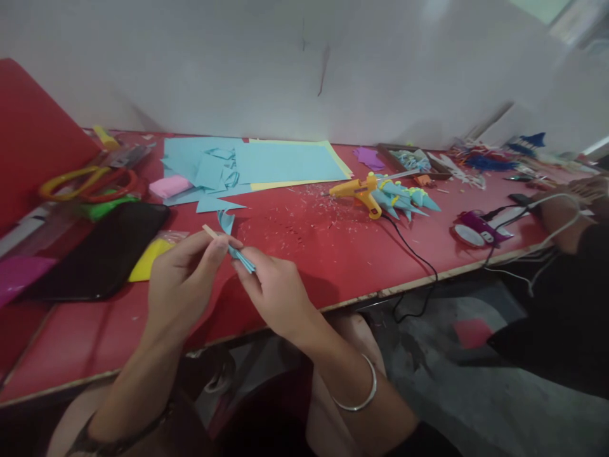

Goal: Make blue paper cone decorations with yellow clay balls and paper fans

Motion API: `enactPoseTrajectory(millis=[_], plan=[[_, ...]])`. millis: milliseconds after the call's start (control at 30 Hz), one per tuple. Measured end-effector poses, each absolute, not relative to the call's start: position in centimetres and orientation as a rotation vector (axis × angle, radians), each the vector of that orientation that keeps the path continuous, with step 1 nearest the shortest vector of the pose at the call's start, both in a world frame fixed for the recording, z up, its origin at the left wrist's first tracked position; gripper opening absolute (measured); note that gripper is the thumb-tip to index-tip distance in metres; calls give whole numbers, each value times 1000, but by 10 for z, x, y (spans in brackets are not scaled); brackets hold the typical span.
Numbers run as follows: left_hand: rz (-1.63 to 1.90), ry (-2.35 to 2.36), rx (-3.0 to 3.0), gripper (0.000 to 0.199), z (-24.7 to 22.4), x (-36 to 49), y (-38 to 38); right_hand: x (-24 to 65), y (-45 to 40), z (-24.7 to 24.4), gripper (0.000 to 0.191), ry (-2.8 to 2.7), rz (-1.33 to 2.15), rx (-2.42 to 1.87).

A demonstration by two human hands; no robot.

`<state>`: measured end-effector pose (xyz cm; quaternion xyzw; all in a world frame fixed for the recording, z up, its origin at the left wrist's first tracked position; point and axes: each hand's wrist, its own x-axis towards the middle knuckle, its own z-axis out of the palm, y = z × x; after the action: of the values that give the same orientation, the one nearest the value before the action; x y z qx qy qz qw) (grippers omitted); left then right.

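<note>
In front of me, at the near part of the red table [304, 254], both my hands meet around a small piece of light blue paper [245, 260]. Its lower end is fanned in narrow layers, and a curled flap rises above my fingers. My left hand [188, 273] pinches the paper between thumb and fingers. A short flat beige strip, perhaps a wooden stick [209, 232], pokes out by its thumb. My right hand [278, 289] has its fingers closed on the layered end from the right; those fingertips are partly hidden.
Blue sheets [290, 162] and cut pieces lie along the wall. A yellow glue gun [356, 190] rests beside blue paper cones [404, 197], its black cord hanging over the edge. Scissors [71, 184] and a black tablet-like slab [109, 254] are left. Another person's hand [566, 216] is far right.
</note>
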<state>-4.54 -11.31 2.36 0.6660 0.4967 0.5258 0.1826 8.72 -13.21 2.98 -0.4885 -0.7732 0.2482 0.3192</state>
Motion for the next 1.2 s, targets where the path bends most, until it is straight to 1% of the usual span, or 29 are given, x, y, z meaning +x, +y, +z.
enactPoseTrajectory(millis=[100, 267, 400, 567, 667, 733, 767, 867, 933, 967, 1000, 1033, 1100, 1200], plan=[[1524, 1364, 1946, 22, 24, -45, -113, 85, -134, 29, 30, -2098, 591, -1318], [1553, 1269, 2135, 26, 25, -52, -107, 83, -137, 31, 28, -2186, 587, -1286], [1495, 1314, 1996, 30, 24, -56, -103, 81, -134, 28, 27, -2257, 468, -1359], [1438, 1549, 1837, 35, 25, -51, -106, 75, -131, 16, 28, -2317, 160, -1445], [1443, 1617, 1747, 35, 27, -46, -109, 73, -133, 15, 25, -2320, 134, -1446], [1454, 1624, 1722, 35, 28, -45, -111, 74, -133, 19, 23, -2267, 282, -1439], [1466, 1619, 1720, 35, 29, -45, -111, 76, -133, 21, 22, -2214, 422, -1407], [1491, 1494, 1680, 34, 28, -46, -112, 82, -132, 26, 28, -1928, 1070, -1107], [1448, 1312, 1602, 24, 26, -49, -111, 85, -131, 26, 30, -1640, 1560, -819], [1423, 1203, 1559, 20, 25, -51, -111, 86, -131, 25, 29, -1488, 1762, -673], [1406, 1102, 1523, 20, 23, -53, -110, 87, -131, 24, 27, -1353, 1922, -529], [1397, 1016, 1498, 23, 22, -55, -110, 87, -132, 23, 26, -1245, 2034, -398], [1405, 904, 1468, 29, 21, -57, -110, 86, -132, 21, 23, -1117, 2141, -210], [1430, 932, 1450, 32, 25, -58, -112, 85, -133, 21, 21, -1072, 2192, -154]])
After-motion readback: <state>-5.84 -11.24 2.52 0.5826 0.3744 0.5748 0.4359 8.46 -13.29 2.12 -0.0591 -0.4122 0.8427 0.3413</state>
